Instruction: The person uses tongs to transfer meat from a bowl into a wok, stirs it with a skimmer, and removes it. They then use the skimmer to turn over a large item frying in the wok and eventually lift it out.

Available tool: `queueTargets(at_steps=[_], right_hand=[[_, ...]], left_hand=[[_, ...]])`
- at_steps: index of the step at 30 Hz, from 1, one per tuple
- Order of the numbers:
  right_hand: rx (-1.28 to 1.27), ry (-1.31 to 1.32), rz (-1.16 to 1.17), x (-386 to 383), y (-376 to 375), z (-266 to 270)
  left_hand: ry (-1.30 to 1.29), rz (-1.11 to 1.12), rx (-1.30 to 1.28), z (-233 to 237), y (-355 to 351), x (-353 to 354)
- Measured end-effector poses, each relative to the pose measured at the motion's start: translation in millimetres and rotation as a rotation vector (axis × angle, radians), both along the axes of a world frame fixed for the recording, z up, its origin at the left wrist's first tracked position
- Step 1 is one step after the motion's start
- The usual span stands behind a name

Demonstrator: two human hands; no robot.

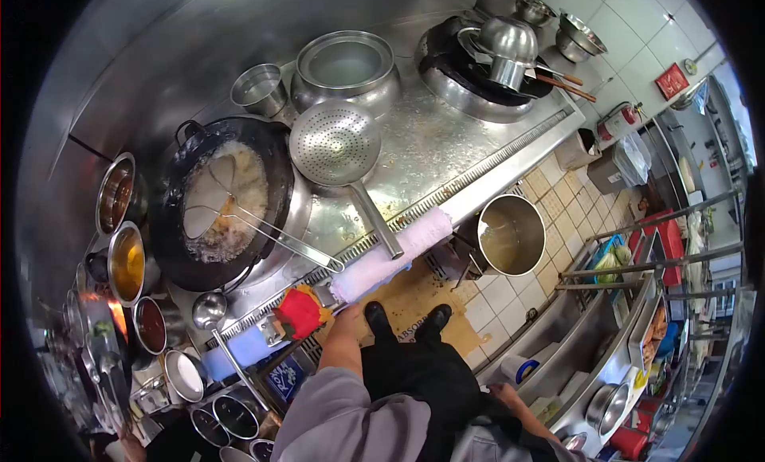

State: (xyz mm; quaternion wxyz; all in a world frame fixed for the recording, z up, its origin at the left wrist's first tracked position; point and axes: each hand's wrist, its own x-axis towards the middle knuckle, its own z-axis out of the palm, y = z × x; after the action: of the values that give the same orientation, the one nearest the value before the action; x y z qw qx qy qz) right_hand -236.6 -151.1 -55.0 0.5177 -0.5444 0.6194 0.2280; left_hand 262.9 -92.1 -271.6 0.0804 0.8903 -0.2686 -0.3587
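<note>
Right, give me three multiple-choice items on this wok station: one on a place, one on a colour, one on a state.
1. Where does the perforated ladle lie?
A. in a sink
B. on the steel counter, right of the black wok
C. on the floor tiles

2. What colour is the cloth beside the left hand?
A. red
B. green
C. black

3. What state is the black wok in?
A. empty and dry
B. covered by a lid
C. holding foaming liquid, with a wire skimmer in it

Answers:
1 B: its bowl sits on the steel just beside the wok.
2 A: it is bright red on the counter edge.
3 C: froth shows around the skimmer's mesh.
</note>
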Motion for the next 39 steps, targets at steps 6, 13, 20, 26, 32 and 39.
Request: queueTargets(at_steps=[6, 13, 20, 26, 32, 39], right_hand=[[-0.039, -0.053, 0.102, 24.7, -7.1, 4.6], [-0.049, -0.133, 0.007, 14.1, -17.4, -22.9], [-0.051, -0.092, 0.115, 31.5, -24.8, 1.3], [-0.063, -0.082, 0.12, 24.7, -28.4, 2.2], [-0.08, -0.061, 0.143, 27.2, -27.3, 0.6], [-0.05, -0.066, 0.081, 34.5, -33.6, -3.3]], left_hand=[[-0.048, 0.024, 0.037, 6.8, -13.7, -2.6], [-0.052, 0.041, 0.037, 6.2, -15.3, -5.1], [-0.055, 0.065, 0.031, 4.9, -14.9, -5.0], [-0.055, 0.071, 0.032, 6.4, -16.4, -4.7], [-0.056, 0.07, 0.041, 7.7, -17.4, -4.0], [-0.05, 0.061, 0.05, 9.4, -19.7, -3.8]])
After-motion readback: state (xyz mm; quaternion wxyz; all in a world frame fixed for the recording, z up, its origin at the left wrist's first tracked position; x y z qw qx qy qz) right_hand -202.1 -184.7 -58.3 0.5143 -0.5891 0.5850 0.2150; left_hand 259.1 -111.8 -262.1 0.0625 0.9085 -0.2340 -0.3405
